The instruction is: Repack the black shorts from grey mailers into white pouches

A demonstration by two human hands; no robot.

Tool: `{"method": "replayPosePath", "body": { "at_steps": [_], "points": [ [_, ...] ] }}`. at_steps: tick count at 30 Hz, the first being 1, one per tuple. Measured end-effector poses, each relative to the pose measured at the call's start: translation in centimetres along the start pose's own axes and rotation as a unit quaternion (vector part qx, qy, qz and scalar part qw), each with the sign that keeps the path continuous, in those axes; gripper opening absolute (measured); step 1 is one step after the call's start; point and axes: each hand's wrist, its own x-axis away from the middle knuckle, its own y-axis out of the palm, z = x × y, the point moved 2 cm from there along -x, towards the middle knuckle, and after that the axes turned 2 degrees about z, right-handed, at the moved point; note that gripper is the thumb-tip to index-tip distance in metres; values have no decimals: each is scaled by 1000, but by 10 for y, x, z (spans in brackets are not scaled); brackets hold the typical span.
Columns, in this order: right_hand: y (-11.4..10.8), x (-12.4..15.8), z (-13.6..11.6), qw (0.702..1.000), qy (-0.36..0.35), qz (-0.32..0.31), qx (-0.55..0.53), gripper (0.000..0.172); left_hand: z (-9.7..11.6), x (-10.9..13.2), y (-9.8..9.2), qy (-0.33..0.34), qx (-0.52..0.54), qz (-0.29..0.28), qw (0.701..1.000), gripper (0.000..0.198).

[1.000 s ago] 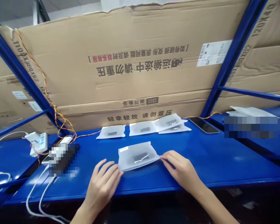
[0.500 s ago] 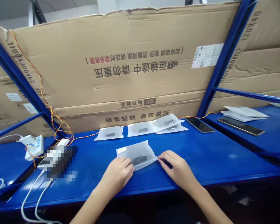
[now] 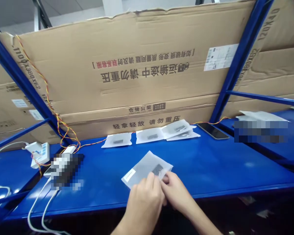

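Note:
A frosted white plastic bag [image 3: 144,168] with a small dark part inside is lifted off the blue shelf [image 3: 210,169] near its front edge, tilted. My left hand [image 3: 145,199] and my right hand [image 3: 175,192] are close together at the bag's lower right corner, both with fingers closed on it. A white label shows on the bag's left end.
Several more frosted bags [image 3: 159,133] lie in a row by the big cardboard box [image 3: 137,65]. A dark phone [image 3: 212,130] lies at the right upright. White chargers [image 3: 38,151], cables and twisted red-yellow wires [image 3: 63,130] sit at the left.
The bag lay flat with my hands at its two ends. Now both hands have come together at one corner and raised and turned the bag.

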Motion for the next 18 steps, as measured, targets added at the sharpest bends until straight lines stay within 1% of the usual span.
{"method": "replayPosePath", "body": {
  "at_steps": [1,2,4,6,7,9,11,12,13,14,16,18],
  "points": [
    [-2,-4,-3,1000,-3,-1,5,28,5,-2,-2,0,-1,9,1000,18],
    [-5,-9,-6,999,-19,15,25,28,8,-4,-4,-1,0,18,1000,17],
    [-16,-19,-15,990,-65,75,105,26,13,-8,-4,-3,8,30,1000,19],
    [-25,-28,-23,964,-109,136,200,23,15,-9,-1,-13,31,33,999,20],
    [-28,-33,-26,953,-120,150,233,22,14,-10,2,-20,55,31,998,20],
    [-29,-43,-31,947,-126,145,257,22,5,-11,9,-40,126,10,991,17],
    [-27,-54,-33,954,-122,128,241,22,-18,-14,18,-94,186,-43,977,13],
    [-25,-60,-33,959,-113,119,229,21,-34,-16,22,-134,197,-75,968,12],
    [-24,-66,-33,965,-102,108,216,20,-54,-18,26,-194,185,-107,958,12],
    [-22,-72,-34,970,-90,94,204,19,-74,-20,30,-233,163,-111,952,15],
    [-18,-85,-35,979,-67,62,180,21,-110,-23,38,-284,134,-123,941,15],
    [-14,-96,-38,984,-53,32,165,27,-135,-22,48,-321,119,-149,928,21]
  ]
}}
